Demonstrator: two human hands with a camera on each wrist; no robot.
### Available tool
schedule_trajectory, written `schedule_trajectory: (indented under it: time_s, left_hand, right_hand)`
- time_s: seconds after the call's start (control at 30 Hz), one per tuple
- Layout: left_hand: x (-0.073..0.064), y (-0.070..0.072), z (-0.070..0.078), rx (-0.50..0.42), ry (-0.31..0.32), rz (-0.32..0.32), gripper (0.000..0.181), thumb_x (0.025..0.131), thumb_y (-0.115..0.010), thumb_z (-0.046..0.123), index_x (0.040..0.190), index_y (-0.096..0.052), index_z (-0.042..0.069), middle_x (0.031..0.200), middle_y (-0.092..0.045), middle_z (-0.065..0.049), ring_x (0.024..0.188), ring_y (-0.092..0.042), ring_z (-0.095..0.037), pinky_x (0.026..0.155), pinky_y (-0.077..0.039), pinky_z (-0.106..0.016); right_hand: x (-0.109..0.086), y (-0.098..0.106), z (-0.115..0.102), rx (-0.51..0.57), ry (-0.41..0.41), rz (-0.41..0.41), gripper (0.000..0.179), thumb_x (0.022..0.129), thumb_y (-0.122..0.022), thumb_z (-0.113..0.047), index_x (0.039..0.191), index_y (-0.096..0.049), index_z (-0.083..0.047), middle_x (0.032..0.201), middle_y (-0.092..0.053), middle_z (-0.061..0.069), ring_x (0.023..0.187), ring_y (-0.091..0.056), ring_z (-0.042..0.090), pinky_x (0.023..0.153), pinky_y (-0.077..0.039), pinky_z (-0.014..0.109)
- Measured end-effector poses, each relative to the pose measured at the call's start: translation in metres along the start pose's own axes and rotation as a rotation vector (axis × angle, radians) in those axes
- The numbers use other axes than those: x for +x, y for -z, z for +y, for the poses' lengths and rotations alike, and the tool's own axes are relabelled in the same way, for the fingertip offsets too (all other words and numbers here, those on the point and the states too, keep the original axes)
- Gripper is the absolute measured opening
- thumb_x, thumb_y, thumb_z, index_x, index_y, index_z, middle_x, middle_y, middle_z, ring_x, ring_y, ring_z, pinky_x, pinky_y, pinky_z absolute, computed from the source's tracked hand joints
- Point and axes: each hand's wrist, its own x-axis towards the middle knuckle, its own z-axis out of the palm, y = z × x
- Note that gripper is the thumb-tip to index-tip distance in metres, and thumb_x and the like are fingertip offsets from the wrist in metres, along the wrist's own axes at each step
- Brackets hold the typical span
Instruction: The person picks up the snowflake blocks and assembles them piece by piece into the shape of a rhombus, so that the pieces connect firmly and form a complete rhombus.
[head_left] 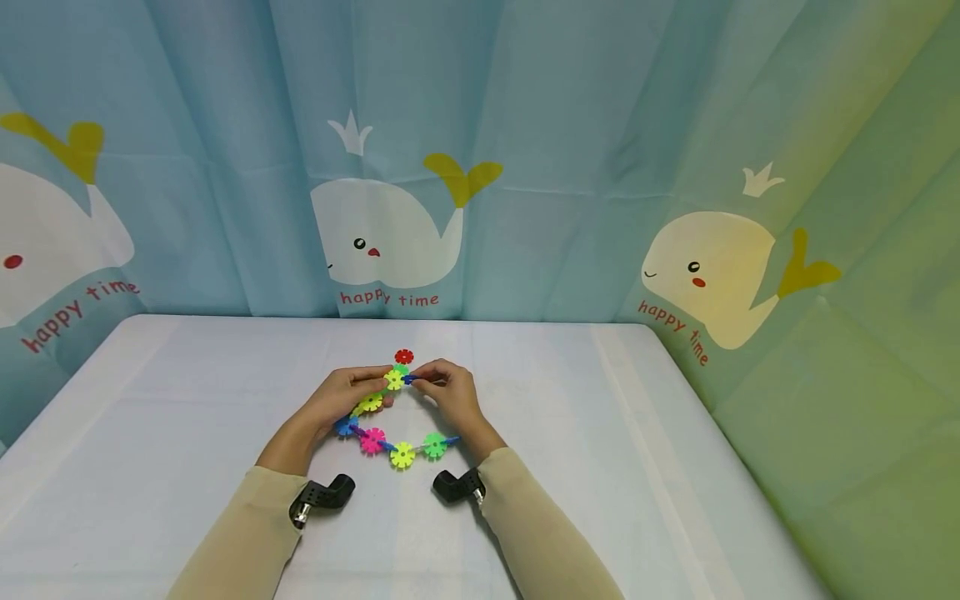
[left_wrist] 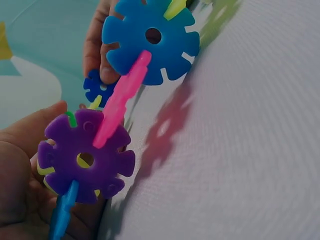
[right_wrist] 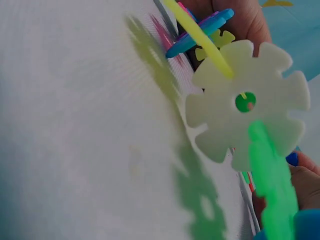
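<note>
Both hands work at the upper end of a chain of notched plastic snowflake discs. My left hand (head_left: 335, 398) grips the chain from the left, thumb against a yellow disc (head_left: 391, 383). With thumb and fingers, my right hand (head_left: 455, 398) pinches a dark blue disc (head_left: 408, 379) against the yellow one's right side; whether their slots interlock cannot be told. A green disc (head_left: 402, 368) and a red disc (head_left: 399, 357) stand above. Close up in the left wrist view are a purple disc (left_wrist: 60, 150), a pink disc (left_wrist: 120, 107) and a blue disc (left_wrist: 132, 45).
From the left hand, the chain runs down and right across the white table (head_left: 600, 517) through a pink disc (head_left: 366, 446), a yellow disc (head_left: 396, 460) and a green disc (head_left: 429, 451), ending near the right wrist. Black wrist cameras hang inward. A whale-print curtain (head_left: 562, 250) stands behind.
</note>
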Motion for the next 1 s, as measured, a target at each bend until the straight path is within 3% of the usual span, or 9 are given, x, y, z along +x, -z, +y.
schedule_trajectory:
  time_s: [0.17, 0.4, 0.6, 0.83, 0.93, 1.0]
  left_hand:
    - [0.0008, 0.0017, -0.0012, 0.010, -0.024, -0.004, 0.049, 0.097, -0.063, 0.034, 0.140, -0.056, 0.012, 0.150, -0.046, -0.013, 0.144, -0.032, -0.033, 0.119, -0.021, -0.055]
    - [0.0031, -0.0002, -0.0020, -0.008, -0.020, -0.003, 0.052, 0.096, -0.064, 0.034, 0.141, -0.055, 0.009, 0.152, -0.042, -0.013, 0.145, -0.030, -0.033, 0.119, -0.020, -0.054]
    - [0.0047, -0.0040, -0.0008, -0.023, 0.010, 0.014, 0.052, 0.096, -0.064, 0.037, 0.140, -0.056, 0.011, 0.139, -0.057, -0.015, 0.135, -0.046, -0.032, 0.117, -0.024, -0.055]
    - [0.0043, -0.0001, -0.0005, 0.001, 0.032, 0.022, 0.055, 0.092, -0.065, 0.046, 0.139, -0.058, 0.018, 0.151, -0.045, -0.012, 0.140, -0.037, -0.031, 0.116, -0.025, -0.057]
    - [0.0032, 0.0011, 0.0003, -0.022, 0.017, 0.013, 0.053, 0.094, -0.065, 0.042, 0.139, -0.057, 0.016, 0.147, -0.048, -0.015, 0.130, -0.050, -0.030, 0.111, -0.038, -0.051]
    - [0.0026, 0.0016, 0.0009, -0.038, 0.010, 0.008, 0.053, 0.095, -0.064, 0.040, 0.140, -0.056, 0.014, 0.145, -0.051, -0.016, 0.116, -0.061, -0.024, 0.102, -0.047, -0.041]
  right_hand:
    - [-0.0003, -0.0005, -0.0002, -0.002, 0.005, 0.009, 0.012, 0.087, -0.069, 0.005, 0.097, -0.071, 0.011, 0.095, -0.070, 0.026, 0.089, -0.068, 0.038, 0.077, -0.056, 0.021]
    - [-0.0008, -0.0011, -0.0018, 0.009, -0.022, 0.012, 0.011, 0.087, -0.069, 0.005, 0.096, -0.072, 0.011, 0.094, -0.071, 0.025, 0.086, -0.068, 0.036, 0.070, -0.051, 0.012]
    - [-0.0007, 0.0002, -0.0006, 0.022, -0.050, 0.006, 0.012, 0.089, -0.068, 0.003, 0.098, -0.071, 0.010, 0.095, -0.071, 0.025, 0.088, -0.068, 0.035, 0.070, -0.052, 0.014]
    - [0.0011, 0.0014, 0.0009, 0.051, -0.082, -0.028, 0.018, 0.089, -0.069, 0.001, 0.104, -0.070, 0.011, 0.100, -0.071, 0.025, 0.092, -0.067, 0.034, 0.074, -0.053, 0.014]
    - [0.0014, 0.0015, 0.0020, 0.053, -0.085, -0.028, 0.018, 0.088, -0.070, 0.001, 0.103, -0.070, 0.011, 0.100, -0.071, 0.025, 0.091, -0.067, 0.033, 0.074, -0.053, 0.015]
    - [0.0015, 0.0018, 0.0024, 0.058, -0.087, -0.025, 0.017, 0.088, -0.070, 0.001, 0.103, -0.070, 0.010, 0.100, -0.071, 0.025, 0.091, -0.068, 0.032, 0.074, -0.054, 0.015]
